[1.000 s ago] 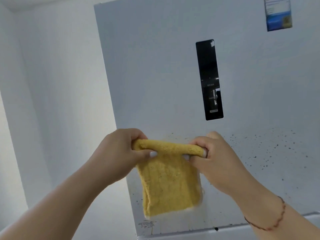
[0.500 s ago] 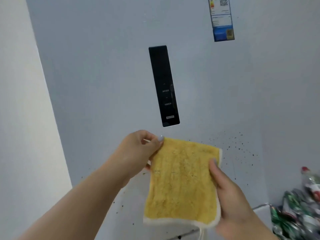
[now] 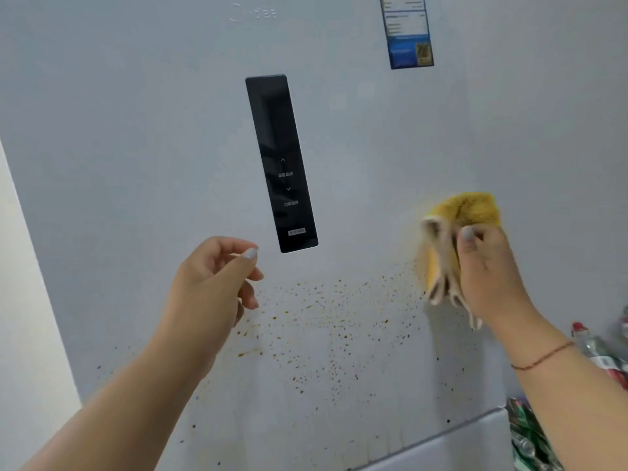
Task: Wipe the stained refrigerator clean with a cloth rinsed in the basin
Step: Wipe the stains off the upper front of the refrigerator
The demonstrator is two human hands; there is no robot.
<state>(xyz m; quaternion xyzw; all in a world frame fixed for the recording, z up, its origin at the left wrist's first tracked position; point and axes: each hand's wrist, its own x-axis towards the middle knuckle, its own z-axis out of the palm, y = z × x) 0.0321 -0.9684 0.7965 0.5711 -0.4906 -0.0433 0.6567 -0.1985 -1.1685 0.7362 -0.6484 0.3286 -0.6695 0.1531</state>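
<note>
Now left hand (image 3: pixel 217 283) off the cloth (image 3: pixel 458 226), fingers loosely curled, right hand (image 3: pixel 489 270) gripping it bunched against refrigerator (image 3: pixel 170 130).

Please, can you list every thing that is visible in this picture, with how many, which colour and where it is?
refrigerator door: one, pale grey, fills most of the view
stains: many small specks, brown, lower part of the door
control panel: one, black, middle of the door
label: one, white and blue, top right of the door
cloth: one, yellow with pale edge, bunched against the door at right
packets and bottles: several, green, red, silver, lower right edge
wall: white, left edge
bracelet: one, reddish, right wrist
left hand: holds nothing, fingers loosely curled
right hand: grips the cloth
</note>
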